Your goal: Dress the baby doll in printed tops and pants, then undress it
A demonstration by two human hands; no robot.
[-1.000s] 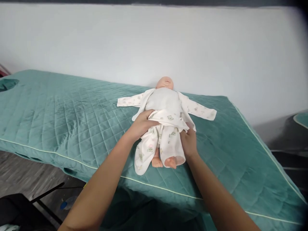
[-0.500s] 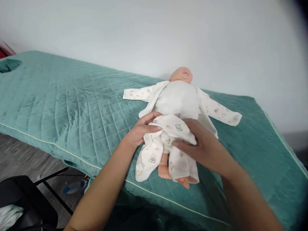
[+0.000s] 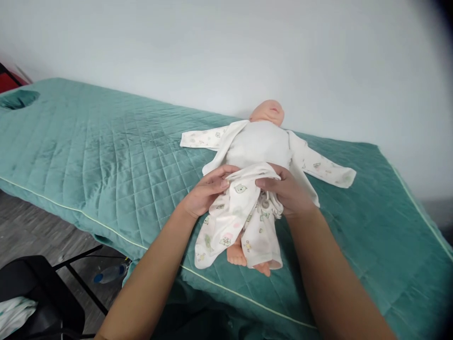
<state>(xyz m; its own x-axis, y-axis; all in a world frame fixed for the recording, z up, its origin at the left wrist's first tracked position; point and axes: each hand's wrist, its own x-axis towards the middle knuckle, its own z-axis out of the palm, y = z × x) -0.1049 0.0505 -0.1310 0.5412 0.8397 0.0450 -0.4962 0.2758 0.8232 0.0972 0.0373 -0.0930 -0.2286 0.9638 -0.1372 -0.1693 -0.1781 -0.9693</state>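
A baby doll [image 3: 267, 112] lies on its back on the green quilted bed cover. Its white printed jacket [image 3: 327, 170] is spread open with both sleeves out to the sides, over a plain white torso. White printed baby pants [image 3: 240, 208] lie over the doll's legs, and its feet [image 3: 236, 255] show at the bottom. My left hand [image 3: 208, 191] pinches the waist edge of the pants on the left. On the right, my right hand [image 3: 288, 189] grips the same edge, thumb on top. Fingertips of both hands are partly hidden by cloth.
The quilted cover [image 3: 106, 156] spreads over a long bed along a white wall [image 3: 212, 52]. At its far left is a face hole [image 3: 19, 99]. A black chair [image 3: 38, 293] with a cloth [image 3: 16, 314] stands at lower left, near a plastic bottle [image 3: 109, 274] on the floor.
My right hand has shifted its hold to the upper right of the pants' waist. The waist fold has come down across the front, and a drawstring or tie now shows on the right side.
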